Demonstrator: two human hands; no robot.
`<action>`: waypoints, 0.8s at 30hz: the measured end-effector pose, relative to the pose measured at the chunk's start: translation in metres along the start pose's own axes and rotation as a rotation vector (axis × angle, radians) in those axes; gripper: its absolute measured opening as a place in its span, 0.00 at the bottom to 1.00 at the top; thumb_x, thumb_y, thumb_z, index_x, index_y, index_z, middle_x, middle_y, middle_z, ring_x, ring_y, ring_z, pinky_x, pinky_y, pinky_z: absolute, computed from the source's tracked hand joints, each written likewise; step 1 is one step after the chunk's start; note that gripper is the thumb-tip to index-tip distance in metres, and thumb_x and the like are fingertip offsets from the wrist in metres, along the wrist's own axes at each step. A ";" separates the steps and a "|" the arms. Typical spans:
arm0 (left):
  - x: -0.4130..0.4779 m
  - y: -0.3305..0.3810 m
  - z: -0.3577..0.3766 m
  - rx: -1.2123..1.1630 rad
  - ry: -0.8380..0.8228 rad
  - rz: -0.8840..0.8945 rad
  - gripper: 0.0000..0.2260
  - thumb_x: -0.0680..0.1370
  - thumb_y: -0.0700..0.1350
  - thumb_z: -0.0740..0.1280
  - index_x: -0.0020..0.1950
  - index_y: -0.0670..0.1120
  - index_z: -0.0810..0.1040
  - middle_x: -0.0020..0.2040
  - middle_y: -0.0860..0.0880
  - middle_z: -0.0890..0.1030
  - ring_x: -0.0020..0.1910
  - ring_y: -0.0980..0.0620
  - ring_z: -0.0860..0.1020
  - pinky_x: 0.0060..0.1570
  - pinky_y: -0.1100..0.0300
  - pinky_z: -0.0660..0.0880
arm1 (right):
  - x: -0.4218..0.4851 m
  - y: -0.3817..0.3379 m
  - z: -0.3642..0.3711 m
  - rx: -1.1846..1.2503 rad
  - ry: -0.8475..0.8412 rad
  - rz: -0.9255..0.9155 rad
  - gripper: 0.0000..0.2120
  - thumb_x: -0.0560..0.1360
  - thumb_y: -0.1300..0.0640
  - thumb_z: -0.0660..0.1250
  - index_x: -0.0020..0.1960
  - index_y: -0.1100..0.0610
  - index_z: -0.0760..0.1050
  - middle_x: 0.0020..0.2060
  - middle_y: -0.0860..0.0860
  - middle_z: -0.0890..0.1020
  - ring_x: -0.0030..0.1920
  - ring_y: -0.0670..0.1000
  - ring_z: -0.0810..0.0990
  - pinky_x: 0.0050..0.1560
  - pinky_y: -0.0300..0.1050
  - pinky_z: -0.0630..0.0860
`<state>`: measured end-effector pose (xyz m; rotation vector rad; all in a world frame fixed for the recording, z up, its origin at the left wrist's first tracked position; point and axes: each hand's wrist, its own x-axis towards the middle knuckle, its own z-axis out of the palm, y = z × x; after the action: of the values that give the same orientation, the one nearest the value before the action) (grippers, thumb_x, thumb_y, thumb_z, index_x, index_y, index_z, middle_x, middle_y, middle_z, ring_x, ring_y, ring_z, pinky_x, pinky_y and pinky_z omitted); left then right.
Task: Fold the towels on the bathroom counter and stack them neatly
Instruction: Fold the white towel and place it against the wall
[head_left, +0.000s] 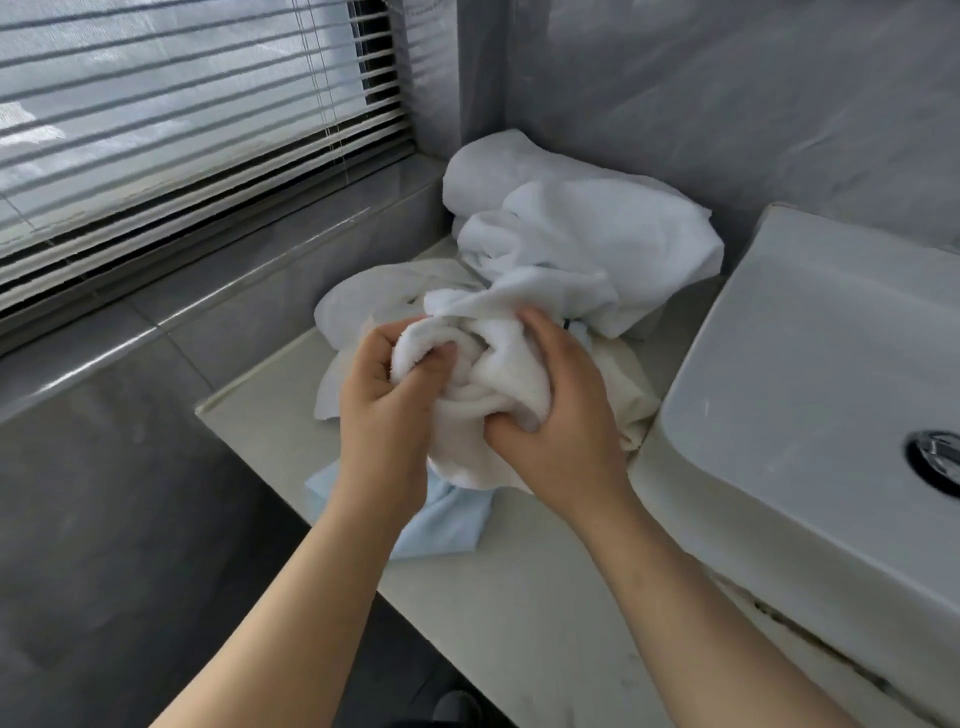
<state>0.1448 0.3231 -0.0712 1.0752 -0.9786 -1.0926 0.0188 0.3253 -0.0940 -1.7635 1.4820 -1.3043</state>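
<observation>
A: What do the hands hold?
B: The left hand (384, 410) and right hand (563, 415) both grip a bunched white towel (488, 374) above the counter (519, 613).
A: And nearby?
B: A light blue cloth (441, 525) lies beneath; crumpled white towels (571, 223) sit behind, beside the sink (810, 364).

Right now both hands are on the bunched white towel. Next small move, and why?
Probably lift the white towel clear and shake it open: left hand and right hand grip it crumpled, atop the unfolded pile.
</observation>
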 end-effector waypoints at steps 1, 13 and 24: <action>-0.009 -0.002 0.000 -0.006 0.001 -0.024 0.06 0.73 0.40 0.68 0.42 0.52 0.78 0.40 0.53 0.81 0.41 0.55 0.80 0.38 0.63 0.75 | -0.008 0.001 -0.002 0.029 -0.009 0.015 0.32 0.66 0.61 0.71 0.68 0.54 0.67 0.62 0.50 0.74 0.62 0.49 0.72 0.59 0.51 0.73; -0.122 -0.025 0.059 -0.025 0.015 -0.140 0.05 0.65 0.44 0.68 0.35 0.55 0.78 0.36 0.52 0.80 0.41 0.51 0.79 0.41 0.55 0.75 | -0.109 0.024 -0.082 0.231 -0.043 0.147 0.28 0.67 0.66 0.70 0.64 0.52 0.70 0.57 0.48 0.77 0.59 0.50 0.76 0.56 0.52 0.75; -0.221 -0.053 0.132 0.165 -0.371 -0.220 0.10 0.66 0.60 0.67 0.41 0.56 0.78 0.36 0.57 0.79 0.39 0.56 0.78 0.38 0.65 0.74 | -0.238 0.073 -0.196 0.357 0.139 0.627 0.18 0.65 0.49 0.71 0.54 0.41 0.77 0.47 0.41 0.83 0.48 0.42 0.82 0.45 0.44 0.78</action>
<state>-0.0348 0.5110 -0.1137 1.1563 -1.2824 -1.4461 -0.1770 0.5662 -0.1554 -0.8924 1.5771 -1.2595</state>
